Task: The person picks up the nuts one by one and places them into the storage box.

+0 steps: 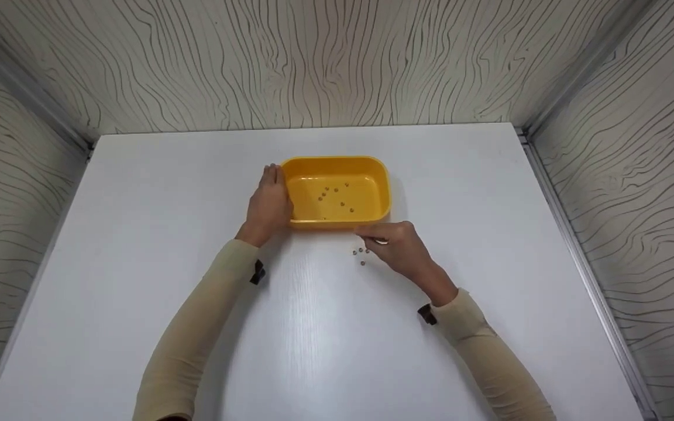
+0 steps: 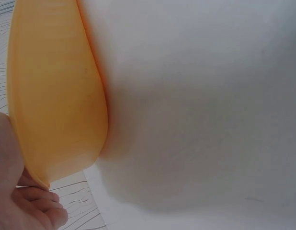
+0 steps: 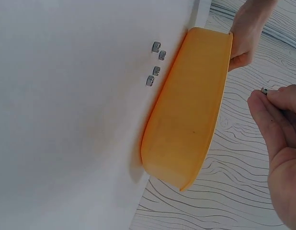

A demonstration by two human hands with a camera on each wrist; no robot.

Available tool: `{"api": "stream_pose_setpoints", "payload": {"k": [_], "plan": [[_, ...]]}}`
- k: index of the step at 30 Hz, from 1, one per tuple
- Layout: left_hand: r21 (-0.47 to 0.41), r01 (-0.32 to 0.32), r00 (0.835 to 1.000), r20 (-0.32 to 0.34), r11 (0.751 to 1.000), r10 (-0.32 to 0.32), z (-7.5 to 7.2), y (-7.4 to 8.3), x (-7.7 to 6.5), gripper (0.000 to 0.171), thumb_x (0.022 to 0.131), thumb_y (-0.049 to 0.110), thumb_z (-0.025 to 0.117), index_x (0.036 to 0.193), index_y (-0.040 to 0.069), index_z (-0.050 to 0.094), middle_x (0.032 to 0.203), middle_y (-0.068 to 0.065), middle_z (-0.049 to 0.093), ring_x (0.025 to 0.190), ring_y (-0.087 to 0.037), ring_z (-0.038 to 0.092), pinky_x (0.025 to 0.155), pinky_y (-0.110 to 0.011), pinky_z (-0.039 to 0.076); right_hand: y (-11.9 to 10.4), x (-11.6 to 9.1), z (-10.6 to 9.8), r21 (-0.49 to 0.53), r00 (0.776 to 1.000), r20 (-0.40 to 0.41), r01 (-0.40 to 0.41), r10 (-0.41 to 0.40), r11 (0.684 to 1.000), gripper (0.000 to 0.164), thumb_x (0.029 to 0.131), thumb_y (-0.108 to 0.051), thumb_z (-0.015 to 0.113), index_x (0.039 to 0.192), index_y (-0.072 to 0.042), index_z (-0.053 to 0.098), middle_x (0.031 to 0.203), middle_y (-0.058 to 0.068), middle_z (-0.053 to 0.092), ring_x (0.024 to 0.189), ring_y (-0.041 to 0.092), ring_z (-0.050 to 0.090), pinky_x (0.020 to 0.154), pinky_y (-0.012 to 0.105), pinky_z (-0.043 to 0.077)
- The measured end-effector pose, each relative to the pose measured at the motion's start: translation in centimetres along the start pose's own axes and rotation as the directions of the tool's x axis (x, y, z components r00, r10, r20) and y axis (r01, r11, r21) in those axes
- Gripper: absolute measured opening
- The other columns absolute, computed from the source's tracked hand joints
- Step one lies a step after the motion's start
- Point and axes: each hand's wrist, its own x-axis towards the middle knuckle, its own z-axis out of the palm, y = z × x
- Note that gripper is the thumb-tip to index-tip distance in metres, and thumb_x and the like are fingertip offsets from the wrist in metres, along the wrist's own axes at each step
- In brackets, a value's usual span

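Note:
A yellow plastic tub (image 1: 337, 224) stands on the white table, with several small metal nuts (image 1: 342, 204) scattered over its floor. My left hand (image 1: 270, 204) holds the tub's left end by the rim; in the left wrist view its fingers (image 2: 40, 206) curl beside the rim corner. Between thumb and fingertips, my right hand (image 3: 282, 124) pinches one small nut (image 3: 264, 91). In the head view the right hand (image 1: 398, 248) is at the tub's front rim, toward the right. Just in front of the tub, several more nuts (image 3: 156, 47) lie loose on the table.
The white table (image 1: 308, 327) has its back edge a little behind the tub. Wood-grain patterned panels (image 1: 325, 64) rise at the back and both sides, with metal rails (image 1: 588, 263) along the sides.

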Motion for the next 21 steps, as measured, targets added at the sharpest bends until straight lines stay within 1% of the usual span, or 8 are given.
{"api": "stream_pose_setpoints", "payload": {"k": [3,7,11,17,19,21], "plan": [[0.003,0.000,1.000,0.007,1.000,0.000,0.0,0.0,0.1,0.063,0.107,0.008,0.046,0.163,-0.010,0.022,0.171,-0.028,0.025,0.163,-0.039,0.024,0.128,-0.051,0.035,0.0,0.4,-0.1,0.051,0.998,-0.034,-0.060,0.062,0.997,0.025,0.090,0.006,0.075,0.112,-0.004,0.081,0.108,0.011,0.082,0.091,0.022,0.081,0.079,0.023,0.065],[0.003,0.018,1.000,0.025,1.000,-0.018,-0.1,0.1,0.1,0.064,0.108,0.008,0.047,0.164,-0.008,0.020,0.173,-0.027,0.023,0.163,-0.038,0.022,0.129,-0.051,0.033,0.2,0.9,-0.1,0.115,0.986,-0.069,-0.144,0.153,0.983,0.023,0.091,0.004,0.075,0.110,-0.005,0.082,0.107,0.009,0.082,0.090,0.020,0.080,0.078,0.019,0.064],[-0.002,0.045,0.998,0.039,0.999,-0.045,-0.2,0.1,0.1,0.064,0.109,0.010,0.046,0.165,-0.005,0.018,0.174,-0.024,0.020,0.165,-0.035,0.019,0.131,-0.049,0.029,0.3,1.6,-0.1,0.170,0.974,-0.081,-0.197,0.213,0.965,0.019,0.091,0.000,0.077,0.110,-0.004,0.082,0.108,0.010,0.082,0.099,0.023,0.081,0.081,0.018,0.063],[-0.007,0.041,0.998,0.048,0.999,-0.041,-0.2,0.2,0.1,0.065,0.109,0.012,0.047,0.164,-0.007,0.020,0.173,-0.026,0.021,0.164,-0.036,0.020,0.130,-0.050,0.032,0.0,2.6,0.0,0.290,0.956,-0.083,-0.247,0.282,0.924,0.018,0.091,0.000,0.077,0.108,-0.005,0.083,0.108,0.013,0.082,0.102,0.026,0.080,0.082,0.020,0.064],[-0.013,0.042,0.998,0.051,0.999,-0.041,-0.3,0.2,0.1,0.065,0.109,0.012,0.047,0.164,-0.007,0.020,0.173,-0.026,0.021,0.164,-0.036,0.019,0.130,-0.050,0.031,0.1,2.9,0.0,0.315,0.945,-0.079,-0.280,0.319,0.907,0.017,0.092,-0.002,0.078,0.107,-0.006,0.083,0.107,0.013,0.082,0.102,0.026,0.080,0.082,0.021,0.064],[-0.012,0.045,0.997,0.055,0.999,-0.044,-0.3,0.2,0.1,0.064,0.109,0.011,0.046,0.164,-0.007,0.019,0.174,-0.026,0.021,0.164,-0.036,0.019,0.130,-0.050,0.031,0.2,3.4,0.0,0.346,0.928,-0.069,-0.321,0.366,0.881,0.016,0.092,-0.005,0.078,0.107,-0.007,0.083,0.108,0.013,0.082,0.101,0.023,0.081,0.083,0.021,0.065]]}}
